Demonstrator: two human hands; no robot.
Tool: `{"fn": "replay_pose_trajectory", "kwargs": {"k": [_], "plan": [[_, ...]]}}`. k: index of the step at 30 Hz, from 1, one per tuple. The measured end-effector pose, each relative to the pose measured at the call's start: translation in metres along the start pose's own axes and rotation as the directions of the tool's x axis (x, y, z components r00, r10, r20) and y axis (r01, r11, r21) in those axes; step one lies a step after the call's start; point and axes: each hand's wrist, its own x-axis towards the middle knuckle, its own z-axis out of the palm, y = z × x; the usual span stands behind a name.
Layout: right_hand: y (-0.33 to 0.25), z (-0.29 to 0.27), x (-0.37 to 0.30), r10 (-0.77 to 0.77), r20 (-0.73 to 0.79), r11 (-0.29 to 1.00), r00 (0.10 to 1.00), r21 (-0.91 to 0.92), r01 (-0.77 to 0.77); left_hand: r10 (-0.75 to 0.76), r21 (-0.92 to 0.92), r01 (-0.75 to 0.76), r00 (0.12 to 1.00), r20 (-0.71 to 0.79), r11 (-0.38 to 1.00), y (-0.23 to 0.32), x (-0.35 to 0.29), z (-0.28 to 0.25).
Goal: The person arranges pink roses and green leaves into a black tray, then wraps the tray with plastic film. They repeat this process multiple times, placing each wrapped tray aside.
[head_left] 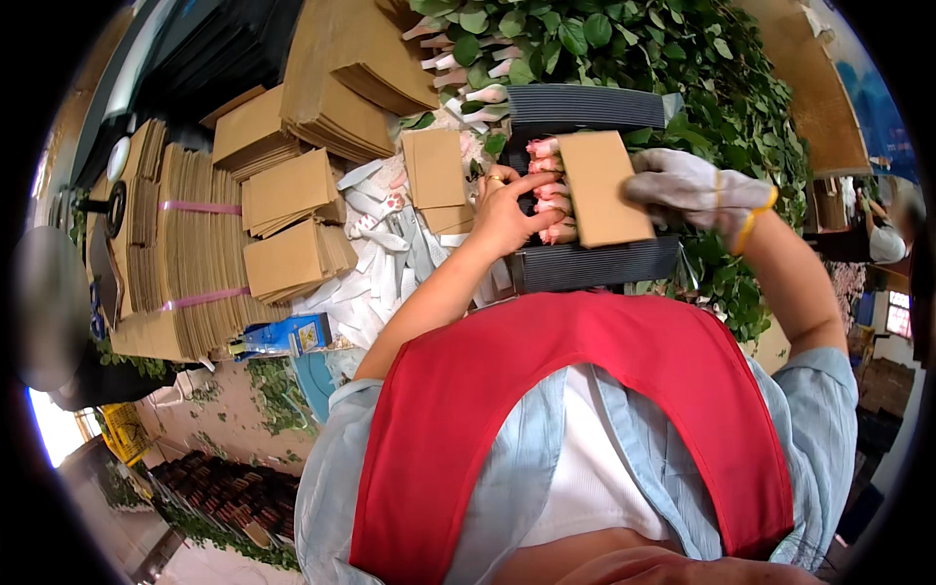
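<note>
A row of pink roses lies between two black ribbed side walls, heads toward the left. My bare left hand, with a ring on a finger, has its thumb and index finger around some of the rose heads. Over the stems lies a tan cardboard sheet, hiding much of what is beneath. My right hand, in a greyish work glove, grips this sheet at its right edge; the fingertips are partly hidden.
Cardboard stacks fill the left side, one bundle tied with pink straps. Loose cardboard pieces lie beside my left hand. White wrapping sleeves are heaped nearby, next to a blue tape dispenser. Leafy stems cover the far and right side.
</note>
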Motion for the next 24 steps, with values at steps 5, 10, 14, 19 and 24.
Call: {"fn": "replay_pose_trajectory", "kwargs": {"k": [5,10,14,19,24], "plan": [[0.050,0.018,0.060,-0.144,-0.014,0.985,0.990,-0.097,0.142,-0.102,-0.337,0.118,0.993,0.067,0.934,-0.010,-0.006,-0.023],[0.038,0.031,0.044,-0.149,-0.054,0.974,0.987,-0.182,0.138,0.027,-0.163,-0.023,0.999,0.019,0.986,0.035,-0.012,-0.072],[-0.007,0.026,0.027,-0.144,-0.021,0.763,0.989,-0.639,0.098,0.406,0.311,-0.546,0.815,0.414,0.778,0.072,0.007,-0.033],[-0.055,-0.009,0.017,-0.995,-0.027,0.059,0.095,-0.933,0.354,0.262,0.380,-0.497,0.811,0.523,0.780,0.081,0.015,-0.028],[-0.003,0.031,0.033,-0.625,0.122,0.014,0.771,-0.986,0.167,0.124,0.587,-0.470,0.838,0.532,0.659,0.086,0.003,-0.026]]}}
